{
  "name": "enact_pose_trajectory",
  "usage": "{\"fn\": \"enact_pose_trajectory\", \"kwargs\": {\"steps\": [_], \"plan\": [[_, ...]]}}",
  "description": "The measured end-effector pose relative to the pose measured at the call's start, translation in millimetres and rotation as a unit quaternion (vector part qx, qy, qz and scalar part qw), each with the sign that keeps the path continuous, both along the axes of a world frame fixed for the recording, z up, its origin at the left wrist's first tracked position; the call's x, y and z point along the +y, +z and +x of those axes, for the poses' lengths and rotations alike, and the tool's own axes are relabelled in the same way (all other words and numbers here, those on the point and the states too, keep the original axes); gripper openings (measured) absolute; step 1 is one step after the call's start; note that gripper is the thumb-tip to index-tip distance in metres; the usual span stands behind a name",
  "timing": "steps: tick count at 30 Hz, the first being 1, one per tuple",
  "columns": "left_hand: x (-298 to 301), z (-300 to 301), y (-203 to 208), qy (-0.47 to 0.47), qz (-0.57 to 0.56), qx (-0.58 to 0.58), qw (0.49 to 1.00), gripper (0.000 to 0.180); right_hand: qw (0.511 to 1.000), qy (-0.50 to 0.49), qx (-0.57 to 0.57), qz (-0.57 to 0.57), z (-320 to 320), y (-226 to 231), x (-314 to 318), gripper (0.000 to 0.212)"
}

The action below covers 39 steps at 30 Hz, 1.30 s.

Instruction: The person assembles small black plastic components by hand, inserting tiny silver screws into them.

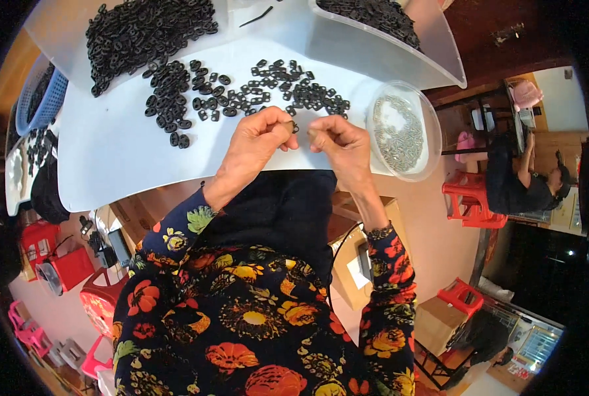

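Note:
My left hand is closed in a pinch on a small black plastic part with a hole, held above the near edge of the white table. Close beside it on the right, my right hand is also pinched shut. Whatever its fingertips hold, if anything, is too small to make out. Beyond my hands lie loose oval black parts on the left and smaller rectangular black parts on the right. A round transparent tub of small silvery metal pieces stands right of my right hand.
Two translucent bins, one left and one right, hold heaped black parts at the far side. A blue basket stands far left. Red stools and cardboard boxes are on the floor. Another person sits at right.

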<state>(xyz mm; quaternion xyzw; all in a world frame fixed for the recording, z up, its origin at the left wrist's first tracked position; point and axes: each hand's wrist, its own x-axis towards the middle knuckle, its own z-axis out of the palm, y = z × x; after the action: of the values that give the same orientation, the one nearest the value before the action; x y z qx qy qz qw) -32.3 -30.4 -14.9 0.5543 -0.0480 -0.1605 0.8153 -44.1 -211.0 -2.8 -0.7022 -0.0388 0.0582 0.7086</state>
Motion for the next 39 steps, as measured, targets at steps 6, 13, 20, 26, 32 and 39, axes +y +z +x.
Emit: {"fn": "enact_pose_trajectory", "kwargs": {"steps": [6,13,20,26,32,39], "plan": [[3.2,-2.7,-1.6,-0.008,0.032,-0.031,0.999,0.007,0.999,-0.025,0.007,0.038,10.2,0.9,13.7,0.008],[2.5,-3.5,-2.5,-0.008,0.058,-0.055,0.997,0.008,1.000,-0.015,-0.002,0.023,9.6,1.9,14.7,0.015],[-0.2,-5.6,-4.0,-0.003,0.060,-0.051,0.997,0.010,1.000,-0.016,-0.016,0.010,6.9,3.7,17.5,0.015],[-3.8,-10.0,-5.6,0.030,0.138,-0.102,0.985,0.011,0.998,-0.025,-0.051,0.002,2.5,-4.5,20.7,0.012],[-0.6,-3.9,-5.6,-0.009,0.024,-0.049,0.998,0.006,0.999,-0.009,-0.024,-0.029,6.1,2.8,17.0,0.006],[-4.8,-10.6,-4.2,0.018,0.022,-0.051,0.998,0.006,0.996,-0.019,-0.047,-0.069,3.6,3.9,22.3,0.012]]}}
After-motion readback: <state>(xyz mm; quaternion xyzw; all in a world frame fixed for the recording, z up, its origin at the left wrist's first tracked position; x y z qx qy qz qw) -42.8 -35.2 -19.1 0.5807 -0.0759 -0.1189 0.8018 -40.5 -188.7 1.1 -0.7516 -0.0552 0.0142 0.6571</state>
